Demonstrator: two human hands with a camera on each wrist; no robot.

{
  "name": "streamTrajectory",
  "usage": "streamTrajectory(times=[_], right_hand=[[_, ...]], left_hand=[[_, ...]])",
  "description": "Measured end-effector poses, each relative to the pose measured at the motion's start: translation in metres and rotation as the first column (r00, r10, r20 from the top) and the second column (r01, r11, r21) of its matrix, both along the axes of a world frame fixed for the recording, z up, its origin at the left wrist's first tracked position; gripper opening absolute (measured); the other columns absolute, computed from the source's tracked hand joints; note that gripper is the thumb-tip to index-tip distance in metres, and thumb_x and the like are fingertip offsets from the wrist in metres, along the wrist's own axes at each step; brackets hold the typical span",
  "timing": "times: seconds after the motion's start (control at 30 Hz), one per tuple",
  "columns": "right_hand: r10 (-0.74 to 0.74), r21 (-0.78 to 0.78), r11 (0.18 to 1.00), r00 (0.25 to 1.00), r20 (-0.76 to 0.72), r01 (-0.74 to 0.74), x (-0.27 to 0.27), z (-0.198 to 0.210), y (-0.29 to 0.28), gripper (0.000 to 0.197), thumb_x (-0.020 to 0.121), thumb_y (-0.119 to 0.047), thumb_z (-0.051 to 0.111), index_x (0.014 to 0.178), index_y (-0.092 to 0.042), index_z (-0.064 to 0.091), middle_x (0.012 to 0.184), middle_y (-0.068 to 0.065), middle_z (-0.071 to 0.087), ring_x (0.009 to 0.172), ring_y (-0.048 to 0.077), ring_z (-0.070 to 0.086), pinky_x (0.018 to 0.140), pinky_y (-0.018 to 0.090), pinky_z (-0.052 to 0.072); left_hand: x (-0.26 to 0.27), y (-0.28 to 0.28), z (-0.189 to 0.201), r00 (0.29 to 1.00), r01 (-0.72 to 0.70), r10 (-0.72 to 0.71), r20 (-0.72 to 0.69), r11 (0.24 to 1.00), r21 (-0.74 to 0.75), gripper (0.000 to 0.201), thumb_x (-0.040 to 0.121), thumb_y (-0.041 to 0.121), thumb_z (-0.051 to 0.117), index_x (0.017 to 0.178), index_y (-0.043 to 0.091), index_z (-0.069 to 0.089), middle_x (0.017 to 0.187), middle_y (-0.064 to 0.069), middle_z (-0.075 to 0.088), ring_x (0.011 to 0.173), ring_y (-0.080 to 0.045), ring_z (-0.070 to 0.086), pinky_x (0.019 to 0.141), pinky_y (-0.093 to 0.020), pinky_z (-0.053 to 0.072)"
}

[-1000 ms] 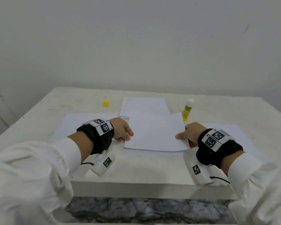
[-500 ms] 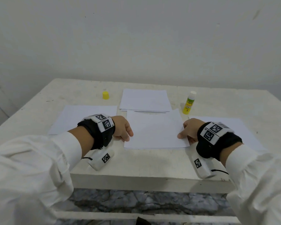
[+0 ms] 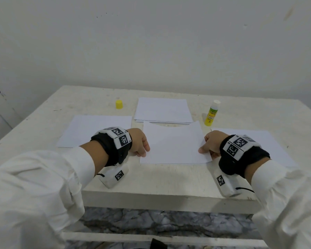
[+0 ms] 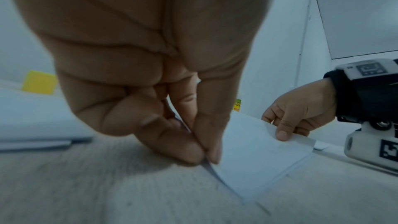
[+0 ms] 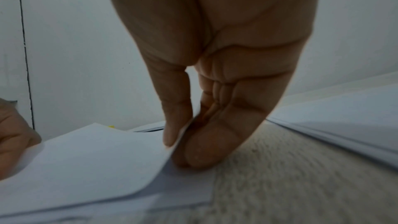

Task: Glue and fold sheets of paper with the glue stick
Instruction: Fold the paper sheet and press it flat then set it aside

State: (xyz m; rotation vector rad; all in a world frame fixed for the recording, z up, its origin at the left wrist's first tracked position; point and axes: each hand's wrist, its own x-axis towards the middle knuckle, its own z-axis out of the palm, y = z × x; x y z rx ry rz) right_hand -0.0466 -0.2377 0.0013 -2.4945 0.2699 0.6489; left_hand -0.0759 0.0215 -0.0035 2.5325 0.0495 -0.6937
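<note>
A white sheet of paper (image 3: 174, 144) lies in front of me on the table, its upper layer bowed over a lower one. My left hand (image 3: 139, 142) pinches its left edge between thumb and fingers (image 4: 206, 149). My right hand (image 3: 210, 143) pinches the lifted right edge (image 5: 174, 142), thumb on top and fingers beneath. The glue stick (image 3: 212, 113), yellow-green with a white top and no cap, stands upright behind the right hand. Its yellow cap (image 3: 119, 104) sits apart at the back left.
A stack of white sheets (image 3: 162, 110) lies at the back centre. One sheet (image 3: 92, 130) lies flat to the left and another (image 3: 269, 146) to the right, under my right wrist. The table's front edge (image 3: 169, 200) is just below my wrists.
The raised upper layer of the sheet has come down flatter toward me between both hands, and my head view has tilted upward. Both hands keep their pinch on the edges.
</note>
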Motion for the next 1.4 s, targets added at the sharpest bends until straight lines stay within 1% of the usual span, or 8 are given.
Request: streamTrajectory(times=[0.07,0.17,0.27,0.33,0.77,0.97,1.17,1.4], right_hand=[[0.024,-0.028,0.999,1.000,0.002,-0.024,0.000,0.000,0.000,0.024,0.080,-0.007,0.073,0.099,0.000,0.061,0.106,0.018,0.066,0.097,0.033,0.066,0.089,0.046,0.053],[0.042,-0.058,0.997,0.999,0.007,-0.042,0.000,0.000,0.002,0.036,0.080,-0.010,0.074,0.110,0.004,0.060,0.107,0.018,0.067,0.094,0.033,0.066,0.086,0.042,0.054],[0.097,-0.145,0.985,0.995,-0.012,-0.097,-0.002,0.008,0.000,0.038,0.080,-0.018,0.074,0.110,0.002,0.063,0.096,0.012,0.068,0.072,0.022,0.060,0.055,0.026,0.046],[0.091,-0.138,0.986,0.995,-0.045,-0.097,-0.003,0.012,-0.004,0.036,0.080,-0.018,0.075,0.109,0.000,0.066,0.093,0.011,0.069,0.070,0.020,0.059,0.049,0.023,0.038],[0.152,-0.155,0.975,0.987,-0.043,-0.157,-0.002,0.011,-0.016,0.024,0.077,-0.021,0.077,0.090,-0.009,0.062,0.084,0.007,0.062,0.079,0.021,0.055,0.056,0.021,0.038],[0.153,-0.166,0.974,0.988,-0.014,-0.154,0.002,0.005,-0.015,0.036,0.075,-0.022,0.079,0.103,-0.002,0.067,0.090,0.009,0.063,0.084,0.022,0.056,0.091,0.032,0.048],[0.123,-0.128,0.984,0.992,-0.010,-0.124,0.003,0.004,-0.015,0.025,0.074,-0.017,0.080,0.090,-0.007,0.063,0.081,0.008,0.064,0.078,0.023,0.057,0.088,0.031,0.049],[0.077,-0.129,0.989,0.997,-0.019,-0.078,0.004,0.004,-0.017,0.042,0.072,-0.023,0.082,0.104,-0.001,0.067,0.094,0.012,0.069,0.081,0.023,0.059,0.073,0.029,0.046]], left_hand=[[0.000,-0.002,0.001,1.000,0.008,-0.008,0.008,1.000,0.014,0.015,0.079,0.006,0.074,0.088,0.017,0.069,0.062,0.005,0.061,0.035,0.005,0.052,0.042,-0.007,0.041],[-0.001,-0.003,0.002,1.000,0.008,-0.009,0.017,1.000,0.026,0.015,0.079,0.005,0.074,0.086,0.017,0.068,0.060,0.005,0.059,0.034,0.005,0.051,0.040,-0.006,0.039],[0.000,-0.004,0.001,1.000,0.014,-0.014,0.011,0.999,0.049,0.015,0.079,0.006,0.074,0.087,0.018,0.068,0.061,0.006,0.059,0.040,0.002,0.053,0.041,-0.006,0.039],[0.001,-0.004,0.001,1.000,0.008,-0.009,0.010,0.999,0.049,0.016,0.079,0.006,0.075,0.086,0.018,0.068,0.061,0.006,0.059,0.043,0.001,0.054,0.041,-0.007,0.039],[0.004,0.000,0.000,0.999,0.035,-0.035,-0.002,0.997,0.065,0.019,0.077,0.008,0.076,0.077,0.025,0.067,0.064,0.005,0.063,0.039,0.006,0.053,0.043,-0.007,0.041],[0.004,0.001,0.000,1.000,0.023,-0.023,-0.006,0.998,0.057,0.019,0.077,0.007,0.076,0.076,0.024,0.068,0.063,0.003,0.064,0.041,0.003,0.054,0.043,-0.008,0.041],[0.005,0.001,0.000,1.000,0.020,-0.019,-0.015,0.998,0.056,0.019,0.077,0.007,0.076,0.076,0.025,0.068,0.061,0.004,0.064,0.046,0.000,0.055,0.044,-0.008,0.041],[0.004,0.001,0.000,1.000,0.017,-0.016,-0.019,0.999,0.035,0.019,0.077,0.005,0.075,0.077,0.023,0.068,0.060,0.003,0.063,0.037,0.003,0.052,0.042,-0.009,0.039]])
